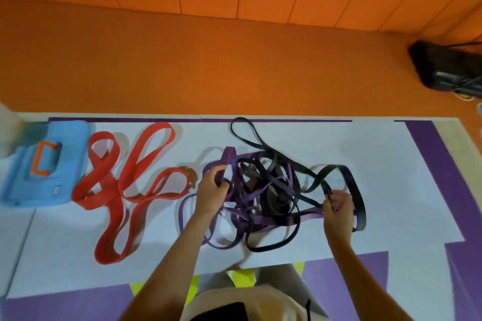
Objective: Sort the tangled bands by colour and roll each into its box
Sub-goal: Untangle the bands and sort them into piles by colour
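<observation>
We cannot follow single strands where the purple bands (260, 217) and black bands (350, 180) cross (each covers the other in turn). A black bag (448, 70) and a white object (7, 135) are cut off at the side edges. The blue box (44, 164) is blurred at its far end, its small label (56, 189) unreadable to us.

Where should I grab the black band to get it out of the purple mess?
Take the black band by its wide outer loop on the right, coming in from the right. That loop stands out over bare white mat, where no purple band crosses it, so your grip catches black only.
</observation>
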`<state>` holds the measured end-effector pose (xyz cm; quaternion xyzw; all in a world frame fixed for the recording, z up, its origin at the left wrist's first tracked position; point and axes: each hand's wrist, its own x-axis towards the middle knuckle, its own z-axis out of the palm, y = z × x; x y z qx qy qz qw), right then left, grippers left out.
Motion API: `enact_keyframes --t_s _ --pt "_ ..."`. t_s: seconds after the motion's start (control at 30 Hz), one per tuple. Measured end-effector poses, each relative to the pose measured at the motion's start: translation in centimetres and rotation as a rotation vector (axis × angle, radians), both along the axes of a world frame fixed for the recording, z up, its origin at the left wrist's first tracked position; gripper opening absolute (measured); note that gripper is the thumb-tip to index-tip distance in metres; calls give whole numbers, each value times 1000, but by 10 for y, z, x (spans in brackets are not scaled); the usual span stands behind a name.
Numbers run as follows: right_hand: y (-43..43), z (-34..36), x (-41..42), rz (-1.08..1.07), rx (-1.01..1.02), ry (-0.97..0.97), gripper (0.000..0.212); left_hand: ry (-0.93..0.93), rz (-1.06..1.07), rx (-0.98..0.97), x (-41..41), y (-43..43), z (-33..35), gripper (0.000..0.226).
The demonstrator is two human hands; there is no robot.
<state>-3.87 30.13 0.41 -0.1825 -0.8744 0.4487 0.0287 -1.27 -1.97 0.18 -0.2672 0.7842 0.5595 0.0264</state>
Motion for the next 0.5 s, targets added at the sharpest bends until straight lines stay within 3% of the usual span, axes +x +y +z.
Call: enact_keyframes --t_s 0.1,0.2,0.3,0.4,0.5 --pt "8 -8 -18 218 99 -193 16 -15 -52 -148 -3 7 10 46" --pt "3 -16 -30 433 81 -423 34 4 -49 -267 -7 19 23 43" --pt "-10 -28 -30 433 127 -414 58 53 -48 -205 -16 34 33 42" --pt "-19 -31 -35 398 175 -415 68 80 38 7 -26 47 39 47" --pt "-27 -29 -36 481 327 -244 52 -3 220 56 -34 43 37 39"
